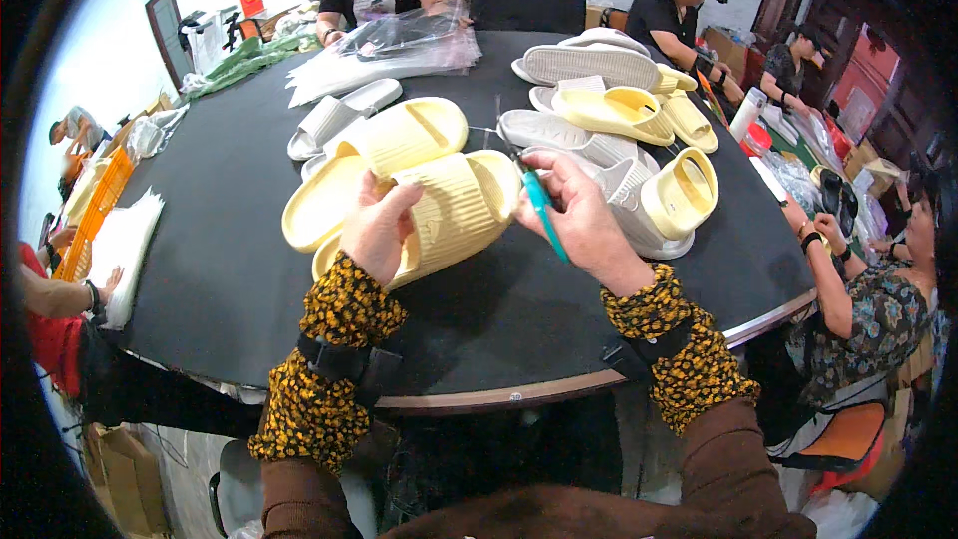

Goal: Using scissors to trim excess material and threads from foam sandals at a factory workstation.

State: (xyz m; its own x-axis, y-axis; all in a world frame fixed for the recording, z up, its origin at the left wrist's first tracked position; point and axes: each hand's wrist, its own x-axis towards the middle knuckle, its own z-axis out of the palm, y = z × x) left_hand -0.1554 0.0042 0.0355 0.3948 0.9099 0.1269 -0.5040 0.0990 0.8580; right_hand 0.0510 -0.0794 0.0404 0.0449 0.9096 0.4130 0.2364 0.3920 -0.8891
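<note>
My left hand (pixel 377 230) grips a pale yellow slipper (pixel 454 215) by its ribbed strap, with the thumb on top. The fingers of my right hand (pixel 584 220) are closed round a pair of teal-handled snips (pixel 540 208). Their dark blades point up and away, close to the slipper's right end. Behind the held slipper, partly covered by it, lies another yellow slipper (pixel 404 135). A grey slipper (pixel 349 118) rests farther back on the left. Just right of my right hand, a yellow slipper (pixel 684 195) leans on grey slippers (pixel 634 202).
The black table (pixel 230 240) curves around me. More grey slippers (pixel 589 67) and yellow slippers (pixel 614 112) are piled at back right. Clear plastic bags (pixel 399 55) lie at the far side, white sheets (pixel 130 255) at the left edge. Several people sit around the table.
</note>
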